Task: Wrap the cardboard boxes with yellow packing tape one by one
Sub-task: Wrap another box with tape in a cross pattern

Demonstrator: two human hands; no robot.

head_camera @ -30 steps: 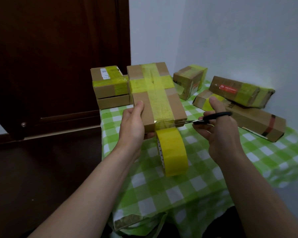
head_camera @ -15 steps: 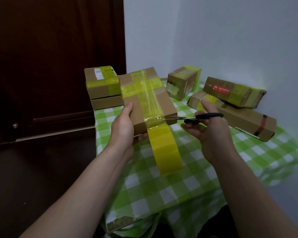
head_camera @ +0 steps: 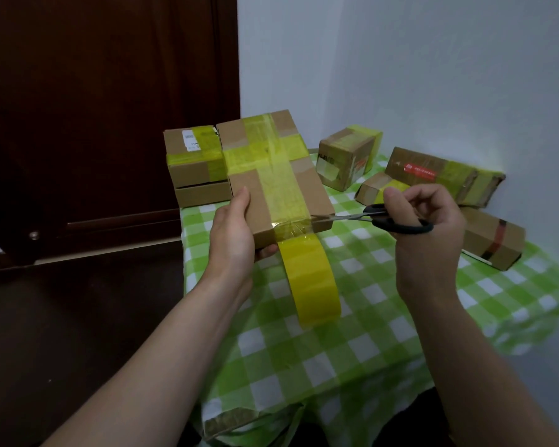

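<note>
Flat brown cardboard box (head_camera: 250, 196), crossed with yellow tape, held above the green-and-white checked tablecloth (head_camera: 352, 350).
The left hand (head_camera: 231, 230) is curled round the box's near left corner, thumb on top, fingers largely hidden beneath. The right hand (head_camera: 426, 227) is closed through the black-handled scissors (head_camera: 397, 221), blade tips at the near edge, from which the yellow packing tape roll (head_camera: 307, 279) hangs. Whether the blades are parted cannot be told.

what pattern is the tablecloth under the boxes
Green and white checks on the tablecloth, clearest in the head view.
</note>
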